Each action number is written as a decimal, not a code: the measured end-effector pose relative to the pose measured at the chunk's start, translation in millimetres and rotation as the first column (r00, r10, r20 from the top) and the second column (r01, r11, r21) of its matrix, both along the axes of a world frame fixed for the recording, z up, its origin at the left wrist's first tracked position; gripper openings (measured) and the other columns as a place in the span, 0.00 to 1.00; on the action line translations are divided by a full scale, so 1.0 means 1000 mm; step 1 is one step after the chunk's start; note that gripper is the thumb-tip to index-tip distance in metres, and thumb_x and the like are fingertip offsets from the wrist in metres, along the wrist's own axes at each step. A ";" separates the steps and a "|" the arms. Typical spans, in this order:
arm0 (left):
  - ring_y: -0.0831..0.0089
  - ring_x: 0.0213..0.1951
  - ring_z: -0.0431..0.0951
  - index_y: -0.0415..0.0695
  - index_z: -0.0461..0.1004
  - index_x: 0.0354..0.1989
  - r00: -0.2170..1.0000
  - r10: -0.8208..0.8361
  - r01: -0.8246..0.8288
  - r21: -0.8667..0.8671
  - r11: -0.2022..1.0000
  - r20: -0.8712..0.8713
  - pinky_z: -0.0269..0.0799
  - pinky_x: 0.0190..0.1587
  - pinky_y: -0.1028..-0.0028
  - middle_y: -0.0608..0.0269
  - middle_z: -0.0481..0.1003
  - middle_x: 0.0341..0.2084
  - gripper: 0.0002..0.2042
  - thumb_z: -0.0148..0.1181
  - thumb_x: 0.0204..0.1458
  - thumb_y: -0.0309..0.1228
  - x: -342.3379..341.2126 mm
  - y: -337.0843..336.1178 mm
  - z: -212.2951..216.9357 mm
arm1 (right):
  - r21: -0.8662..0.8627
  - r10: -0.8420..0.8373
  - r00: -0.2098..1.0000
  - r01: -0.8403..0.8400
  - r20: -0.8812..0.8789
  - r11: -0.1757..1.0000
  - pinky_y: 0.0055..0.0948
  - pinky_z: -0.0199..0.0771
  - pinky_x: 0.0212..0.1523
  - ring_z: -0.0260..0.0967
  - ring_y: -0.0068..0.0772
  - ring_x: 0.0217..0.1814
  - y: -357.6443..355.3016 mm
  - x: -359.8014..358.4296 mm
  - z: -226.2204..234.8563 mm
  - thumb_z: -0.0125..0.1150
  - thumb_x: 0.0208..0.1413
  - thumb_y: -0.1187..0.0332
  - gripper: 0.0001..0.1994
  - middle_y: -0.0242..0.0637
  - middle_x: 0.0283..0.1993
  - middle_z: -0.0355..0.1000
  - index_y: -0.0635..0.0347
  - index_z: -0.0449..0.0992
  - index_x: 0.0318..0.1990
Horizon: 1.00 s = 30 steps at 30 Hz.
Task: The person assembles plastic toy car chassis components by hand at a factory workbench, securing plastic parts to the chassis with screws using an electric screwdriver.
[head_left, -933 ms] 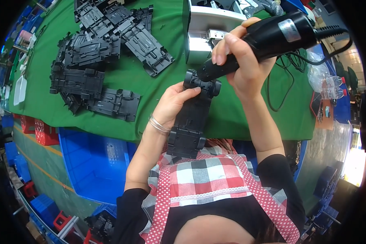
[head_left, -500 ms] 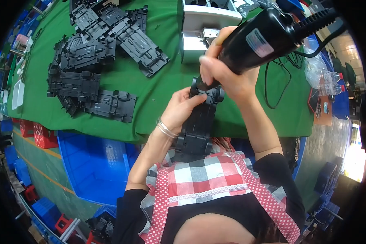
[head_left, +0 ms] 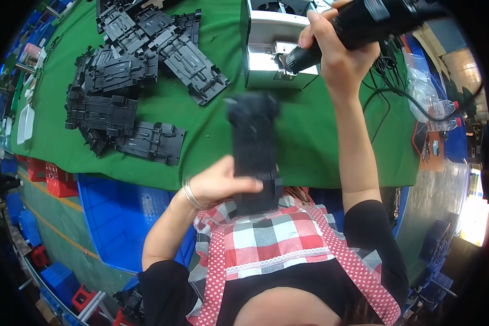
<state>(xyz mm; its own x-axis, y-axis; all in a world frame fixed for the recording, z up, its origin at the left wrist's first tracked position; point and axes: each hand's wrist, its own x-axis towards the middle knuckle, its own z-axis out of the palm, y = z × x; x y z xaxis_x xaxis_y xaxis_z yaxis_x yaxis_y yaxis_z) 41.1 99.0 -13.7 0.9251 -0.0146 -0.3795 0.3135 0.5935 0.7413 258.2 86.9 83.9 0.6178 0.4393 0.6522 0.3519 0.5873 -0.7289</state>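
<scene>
A long black plastic chassis part [head_left: 254,152], blurred in the picture, stands lengthwise in front of the person's chest, above the near edge of a green table [head_left: 309,136]. The left hand [head_left: 220,185] grips it from the left near its lower end, fingers wrapped around the part and the thumb lying across its front. A silver bracelet [head_left: 188,194] sits on that wrist.

The right hand [head_left: 337,51] is raised higher and further back, well apart from the part. Its fingers are closed tightly around a black power screwdriver [head_left: 364,24], whose tip points down and to the left, in front of a silver metal box [head_left: 274,46] standing on the table. A black cable [head_left: 388,81] trails over the green surface to the right of that arm.

To the left on the table lies a heap of similar black chassis parts [head_left: 130,81], stacked and overlapping. Below the table's near edge on the left is a blue crate [head_left: 119,217], and further left a red crate [head_left: 57,182]. A clear plastic bag [head_left: 426,87] lies at the right end of the table. The person wears a red, white and grey checked apron [head_left: 277,244] over a black top.
</scene>
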 end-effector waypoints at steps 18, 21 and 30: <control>0.77 0.32 0.75 0.35 0.71 0.34 0.783 0.616 -0.619 0.013 0.785 0.089 0.71 0.36 0.78 0.63 0.74 0.31 0.09 0.55 0.42 0.15 0.038 0.018 -0.010 | 0.084 0.438 0.888 -0.430 -0.143 0.899 0.24 0.67 0.17 0.65 0.26 0.16 -0.043 -0.029 -0.032 0.54 0.47 0.84 0.16 0.39 0.20 0.66 0.67 0.59 0.43; 0.77 0.31 0.74 0.34 0.71 0.34 0.780 0.617 -0.622 0.024 0.782 0.104 0.71 0.36 0.78 0.63 0.74 0.31 0.09 0.55 0.42 0.15 0.038 0.019 -0.008 | 0.068 0.438 0.892 -0.433 -0.112 0.899 0.24 0.67 0.18 0.65 0.26 0.16 -0.042 -0.030 -0.028 0.54 0.47 0.84 0.16 0.39 0.20 0.66 0.66 0.58 0.43; 0.79 0.29 0.74 0.35 0.73 0.31 0.789 0.605 -0.614 0.093 0.784 0.110 0.69 0.34 0.79 0.64 0.75 0.28 0.08 0.57 0.40 0.18 0.044 0.023 -0.002 | -0.008 0.414 0.910 -0.414 0.024 0.910 0.28 0.65 0.18 0.59 0.27 0.14 -0.045 -0.032 -0.024 0.46 0.48 0.82 0.16 0.36 0.21 0.61 0.58 0.59 0.45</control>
